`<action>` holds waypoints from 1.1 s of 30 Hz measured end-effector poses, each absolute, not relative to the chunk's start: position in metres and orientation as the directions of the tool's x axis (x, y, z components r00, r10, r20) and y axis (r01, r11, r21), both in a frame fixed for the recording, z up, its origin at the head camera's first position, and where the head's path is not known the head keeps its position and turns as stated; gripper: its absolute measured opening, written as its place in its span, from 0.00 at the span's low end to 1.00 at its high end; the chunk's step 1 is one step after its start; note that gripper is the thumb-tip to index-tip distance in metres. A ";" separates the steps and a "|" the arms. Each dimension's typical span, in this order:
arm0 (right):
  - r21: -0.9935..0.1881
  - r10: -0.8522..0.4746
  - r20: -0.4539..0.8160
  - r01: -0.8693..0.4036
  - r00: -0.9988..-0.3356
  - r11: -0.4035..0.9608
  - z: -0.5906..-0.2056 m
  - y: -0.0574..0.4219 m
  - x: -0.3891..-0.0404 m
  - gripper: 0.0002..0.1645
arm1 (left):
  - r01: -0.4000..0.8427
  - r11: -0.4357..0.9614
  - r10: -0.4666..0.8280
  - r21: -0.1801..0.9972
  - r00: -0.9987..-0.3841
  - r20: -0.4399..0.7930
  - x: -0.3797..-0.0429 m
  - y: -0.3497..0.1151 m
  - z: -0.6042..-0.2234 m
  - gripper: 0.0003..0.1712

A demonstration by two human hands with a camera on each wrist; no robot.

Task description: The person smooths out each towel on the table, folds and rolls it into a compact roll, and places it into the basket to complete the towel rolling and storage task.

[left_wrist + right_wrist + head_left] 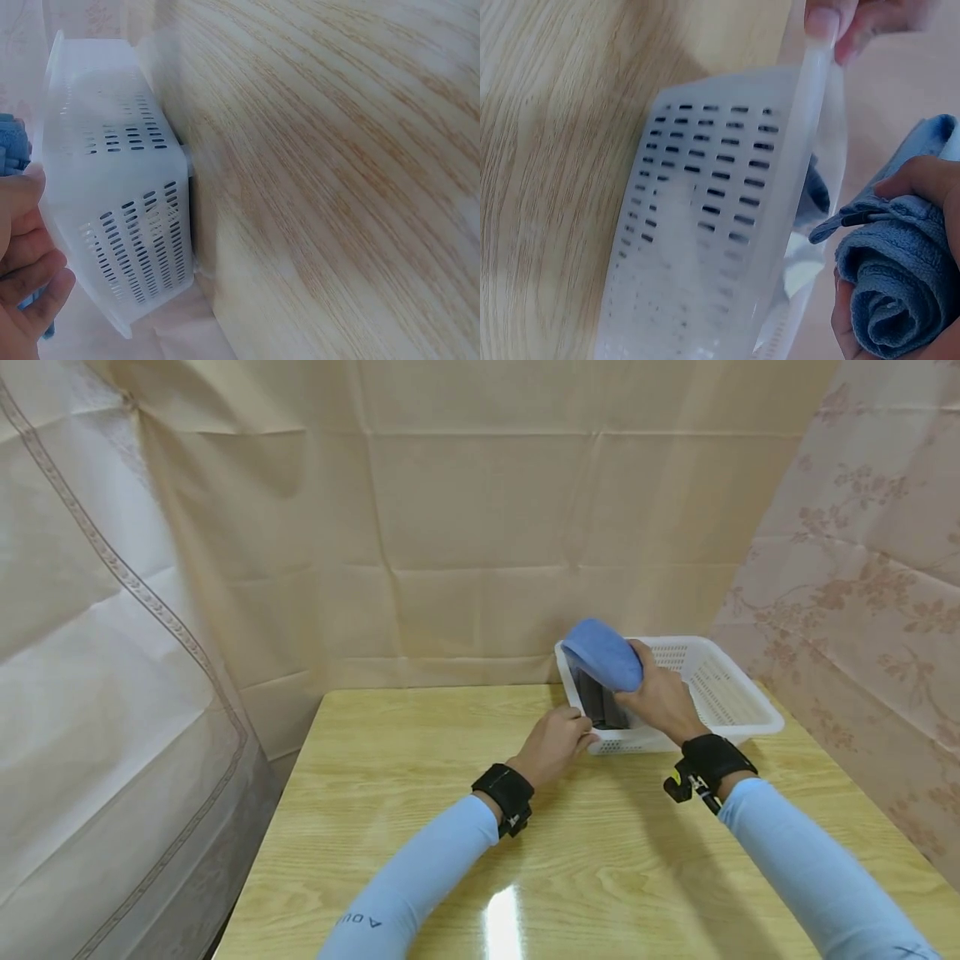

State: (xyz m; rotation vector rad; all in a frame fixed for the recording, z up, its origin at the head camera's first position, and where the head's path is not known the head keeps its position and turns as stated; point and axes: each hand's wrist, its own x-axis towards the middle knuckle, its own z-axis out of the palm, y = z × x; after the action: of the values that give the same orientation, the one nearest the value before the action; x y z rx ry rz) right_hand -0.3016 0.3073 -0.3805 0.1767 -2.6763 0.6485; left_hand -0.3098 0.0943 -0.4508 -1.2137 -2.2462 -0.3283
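A rolled blue towel [603, 654] is gripped in my right hand [663, 697], tilted above the left end of the white plastic basket [738, 728]. The right wrist view shows the roll's coiled end [892, 319], with thumb and fingers around it. My left hand [553, 745] pinches the basket's rim at its near left corner; the left wrist view has the thumb on the edge and the other fingers curled beside it. Inside the basket, below the towel, lies a dark folded item [600, 703], partly hidden by the towel.
The basket stands at the back right of the wood-grain table [420, 777], close to the beige cloth [465, 527] behind it. A flowered cloth [862, 593] hangs along the right side, and a white cloth [97, 652] on the left.
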 end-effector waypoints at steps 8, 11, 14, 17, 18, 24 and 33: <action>-0.435 0.025 0.362 -0.145 -0.932 0.889 -0.380 0.326 -0.301 0.56 | 0.828 0.558 0.694 -0.049 -0.434 0.575 -0.308 0.095 -0.450 0.11; -0.446 0.051 0.339 -0.112 -0.939 0.888 -0.381 0.334 -0.301 0.57 | 0.828 0.559 0.694 -0.052 -0.432 0.575 -0.307 0.096 -0.450 0.11; -0.453 0.071 0.333 -0.094 -0.940 0.887 -0.383 0.341 -0.301 0.57 | 0.828 0.558 0.694 -0.052 -0.432 0.576 -0.307 0.096 -0.451 0.11; -0.462 0.083 0.341 -0.090 -0.936 0.882 -0.386 0.347 -0.301 0.57 | 0.831 0.555 0.695 -0.046 -0.432 0.575 -0.306 0.097 -0.451 0.11; -0.464 0.085 0.343 -0.090 -0.936 0.881 -0.386 0.348 -0.300 0.57 | 0.831 0.554 0.696 -0.046 -0.432 0.574 -0.306 0.097 -0.452 0.11; -0.457 0.095 0.331 -0.071 -0.939 0.887 -0.388 0.358 -0.299 0.58 | 0.831 0.554 0.700 -0.040 -0.440 0.562 -0.301 0.098 -0.450 0.10; -0.463 0.111 0.344 -0.066 -0.932 0.884 -0.392 0.370 -0.298 0.57 | 0.826 0.562 0.696 -0.050 -0.439 0.569 -0.303 0.097 -0.450 0.11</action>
State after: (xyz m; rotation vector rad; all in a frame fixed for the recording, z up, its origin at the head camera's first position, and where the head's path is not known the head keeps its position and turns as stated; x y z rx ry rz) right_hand -0.2980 0.3703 -0.3920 -0.0336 -2.6876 0.6789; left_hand -0.3032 0.0971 -0.4504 -1.2179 -2.2582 -0.3187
